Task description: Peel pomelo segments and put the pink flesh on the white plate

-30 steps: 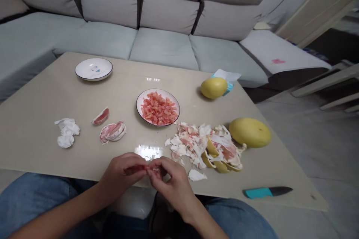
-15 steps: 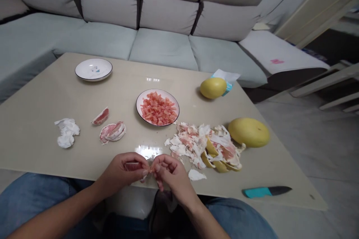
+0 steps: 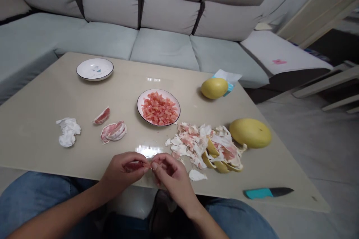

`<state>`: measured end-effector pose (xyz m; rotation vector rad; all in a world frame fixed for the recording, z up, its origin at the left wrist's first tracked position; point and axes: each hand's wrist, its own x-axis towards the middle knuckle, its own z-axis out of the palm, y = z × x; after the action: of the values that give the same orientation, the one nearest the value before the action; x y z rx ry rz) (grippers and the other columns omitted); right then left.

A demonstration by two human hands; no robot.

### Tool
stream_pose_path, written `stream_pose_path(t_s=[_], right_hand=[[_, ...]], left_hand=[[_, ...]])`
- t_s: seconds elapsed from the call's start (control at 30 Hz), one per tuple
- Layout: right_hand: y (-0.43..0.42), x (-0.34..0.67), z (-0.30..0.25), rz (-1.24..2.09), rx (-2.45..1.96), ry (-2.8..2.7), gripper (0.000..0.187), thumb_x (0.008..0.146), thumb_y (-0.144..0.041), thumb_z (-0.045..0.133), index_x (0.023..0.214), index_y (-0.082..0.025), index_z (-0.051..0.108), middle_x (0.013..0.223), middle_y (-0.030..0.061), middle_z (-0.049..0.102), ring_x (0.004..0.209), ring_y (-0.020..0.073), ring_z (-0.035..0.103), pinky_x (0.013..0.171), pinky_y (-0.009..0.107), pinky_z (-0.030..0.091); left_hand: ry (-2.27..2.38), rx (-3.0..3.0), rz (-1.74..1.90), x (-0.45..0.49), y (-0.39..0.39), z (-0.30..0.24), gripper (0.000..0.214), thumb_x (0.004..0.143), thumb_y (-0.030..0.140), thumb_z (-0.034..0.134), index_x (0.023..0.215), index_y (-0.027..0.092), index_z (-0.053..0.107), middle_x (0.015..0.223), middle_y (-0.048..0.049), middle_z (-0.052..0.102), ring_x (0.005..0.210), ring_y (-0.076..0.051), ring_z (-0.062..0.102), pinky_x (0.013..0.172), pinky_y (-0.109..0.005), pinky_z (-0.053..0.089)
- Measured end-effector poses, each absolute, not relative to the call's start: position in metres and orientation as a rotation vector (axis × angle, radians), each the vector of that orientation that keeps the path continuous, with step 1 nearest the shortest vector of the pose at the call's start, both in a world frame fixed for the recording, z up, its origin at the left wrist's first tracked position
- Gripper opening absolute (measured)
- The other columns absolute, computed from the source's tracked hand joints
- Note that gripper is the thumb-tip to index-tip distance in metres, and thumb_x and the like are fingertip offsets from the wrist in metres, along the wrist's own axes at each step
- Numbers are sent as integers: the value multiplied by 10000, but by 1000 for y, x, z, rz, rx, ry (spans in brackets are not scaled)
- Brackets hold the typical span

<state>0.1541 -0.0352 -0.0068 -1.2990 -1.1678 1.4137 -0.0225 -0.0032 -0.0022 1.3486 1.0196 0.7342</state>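
Note:
Near the table's front edge, my left hand [image 3: 125, 170] is closed around a red pomelo segment [image 3: 134, 165], partly hidden by the fingers. My right hand [image 3: 171, 173] meets it fingertip to fingertip, pinching at the segment's end; what exactly lies between its fingers is too small to make out. Beyond the hands, a white plate with a dark rim [image 3: 139, 111] holds a heap of peeled pomelo flesh [image 3: 159, 108]. Left of it lie a single pomelo segment [image 3: 101, 116] and a joined piece of several segments [image 3: 114, 131], still in their pale skins.
Peel and pith scraps [image 3: 193, 145] are piled right of the plate. Two whole pomelos [image 3: 214, 88] stand on the right, one beside a tissue pack [image 3: 230, 78]. A teal-handled knife [image 3: 259, 193] lies at the front right edge. Crumpled tissue [image 3: 67, 132] and another plate [image 3: 84, 71] are left.
My hands stay together in nearly the same place. The right thumb and fingers have shifted slightly up against the segment's end. The plate and fruit pieces lie as before.

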Motion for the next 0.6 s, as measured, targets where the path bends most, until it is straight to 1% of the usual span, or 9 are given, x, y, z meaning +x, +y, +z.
stream_pose_path(t_s=[0.07, 0.1, 0.2, 0.27, 0.3, 0.37, 0.47, 0.53, 0.6], right_hand=[[-36, 155, -7, 1178, -1326, -1365, 95, 881, -282, 585, 906, -202, 630, 738, 10, 613, 592, 122, 553, 526, 228, 466], [-37, 156, -6, 1040, -1317, -1473, 81, 889, -236, 572, 935, -207, 631, 793, 25, 639, 655, 136, 583, 575, 240, 478], [-39, 159, -6, 738, -1207, -1738, 190, 893, -116, 529, 1034, -218, 603, 907, 47, 667, 812, 166, 616, 710, 276, 494], [-40, 160, -6, 637, -1136, -1849, 262, 886, -71, 511, 1094, -216, 578, 956, 60, 674, 868, 177, 616, 763, 293, 494], [-40, 160, -6, 611, -1112, -1881, 288, 883, -58, 507, 1118, -213, 569, 979, 67, 676, 892, 182, 614, 784, 301, 493], [-41, 160, -6, 611, -1104, -1883, 296, 880, -55, 510, 1127, -210, 568, 984, 70, 679, 895, 182, 615, 787, 303, 495], [-40, 158, -4, 721, -1185, -1751, 202, 884, -109, 538, 1040, -212, 614, 908, 53, 676, 802, 164, 621, 702, 275, 499], [-39, 156, -2, 884, -1260, -1599, 126, 881, -176, 569, 973, -211, 648, 854, 44, 669, 725, 152, 615, 629, 255, 492], [-37, 156, -1, 1142, -1303, -1388, 101, 874, -258, 600, 937, -207, 661, 782, 28, 657, 640, 135, 601, 569, 239, 479]], left_hand=[[961, 1211, 693, -24, -1, -3, 181, 757, 272, 722, 906, 178, 679, 870, -33, 714, 799, -157, 658, 736, -243, 520], [939, 1142, 658, -24, 1, -4, 223, 750, 296, 731, 927, 180, 660, 845, -23, 706, 755, -144, 654, 681, -224, 514], [945, 1035, 559, -24, 4, -6, 270, 758, 370, 719, 920, 177, 623, 736, 5, 668, 606, -106, 608, 471, -156, 402], [981, 1029, 522, -24, 6, -6, 273, 753, 378, 719, 906, 172, 627, 709, 7, 659, 591, -105, 597, 421, -142, 330], [999, 1031, 508, -23, 6, -6, 272, 744, 369, 725, 905, 169, 636, 696, 7, 657, 595, -109, 597, 417, -143, 318], [1030, 1029, 476, -22, 7, -4, 264, 729, 346, 734, 901, 160, 660, 662, 8, 653, 596, -113, 597, 421, -147, 312], [1048, 1027, 479, -21, 8, -1, 238, 707, 316, 745, 871, 153, 686, 629, 9, 657, 591, -112, 594, 437, -155, 320], [1052, 1029, 489, -21, 8, 1, 226, 695, 308, 753, 852, 158, 694, 627, 8, 664, 594, -114, 596, 445, -160, 323], [1067, 1034, 468, -22, 8, 4, 225, 692, 315, 754, 850, 162, 702, 633, 3, 672, 593, -119, 602, 441, -164, 317]])
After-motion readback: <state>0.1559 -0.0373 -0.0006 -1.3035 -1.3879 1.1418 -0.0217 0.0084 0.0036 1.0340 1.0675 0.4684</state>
